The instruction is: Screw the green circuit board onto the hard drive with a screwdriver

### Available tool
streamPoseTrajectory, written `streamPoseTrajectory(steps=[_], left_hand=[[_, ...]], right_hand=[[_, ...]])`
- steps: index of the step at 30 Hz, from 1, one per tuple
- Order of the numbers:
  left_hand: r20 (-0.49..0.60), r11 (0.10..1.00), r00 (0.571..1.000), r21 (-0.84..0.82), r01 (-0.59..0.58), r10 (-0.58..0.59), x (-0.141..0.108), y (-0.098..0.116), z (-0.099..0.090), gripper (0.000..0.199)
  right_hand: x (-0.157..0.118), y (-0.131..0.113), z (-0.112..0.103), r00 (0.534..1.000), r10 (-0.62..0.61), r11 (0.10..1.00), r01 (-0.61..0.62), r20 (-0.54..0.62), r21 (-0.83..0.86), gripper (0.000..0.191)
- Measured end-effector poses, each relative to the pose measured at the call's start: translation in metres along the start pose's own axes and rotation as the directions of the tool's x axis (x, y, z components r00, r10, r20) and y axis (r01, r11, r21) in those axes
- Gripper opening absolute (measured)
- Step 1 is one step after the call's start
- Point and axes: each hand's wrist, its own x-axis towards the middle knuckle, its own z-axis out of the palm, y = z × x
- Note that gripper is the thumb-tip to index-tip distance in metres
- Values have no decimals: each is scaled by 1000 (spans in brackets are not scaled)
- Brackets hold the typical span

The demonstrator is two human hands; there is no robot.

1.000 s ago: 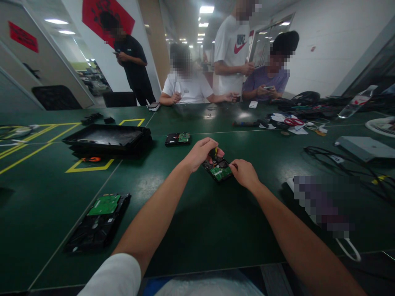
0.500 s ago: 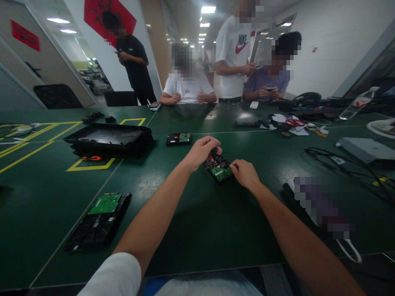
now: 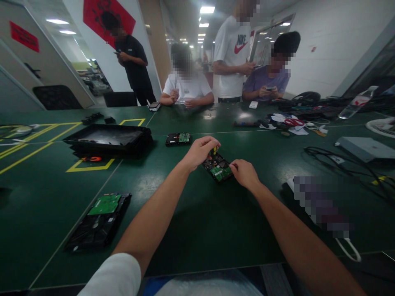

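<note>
Head view: the left hand (image 3: 202, 153) has its fingers closed around a small yellow-and-black tool (image 3: 215, 150), above the far left end of the hard drive (image 3: 219, 172). The drive lies on the green table (image 3: 185, 246), between both hands, circuit board facing up. The tool's tip is hidden. The right hand (image 3: 245, 173) has thumb and fingertips drawn together at the drive's right edge; whether they pinch the casing cannot be told.

Possible faults: a tilted tool, or too little downward force, could slip and scratch the circuit board. Turning force could rotate the drive on the smooth table if the right hand bears on one edge only. A small loose part could roll away.

Change from the frame half a second ago: the seated person (image 3: 189, 88) across the table holds the hands differently; the tool's yellow part shows more clearly. The drive's position appears unchanged.
</note>
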Motion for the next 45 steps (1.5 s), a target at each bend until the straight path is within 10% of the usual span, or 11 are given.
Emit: streamPoseTrajectory(steps=[9,45], left_hand=[[62,956,989,-255,145,-134,-2,-7,5,25],[53,985,995,-147,94,-87,-2,0,6,25]], right_hand=[[0,-1,-1,1000,-16,999,16,-5,-31,26],[1,2,2,1000,-7,1000,7,-4,-10,24]])
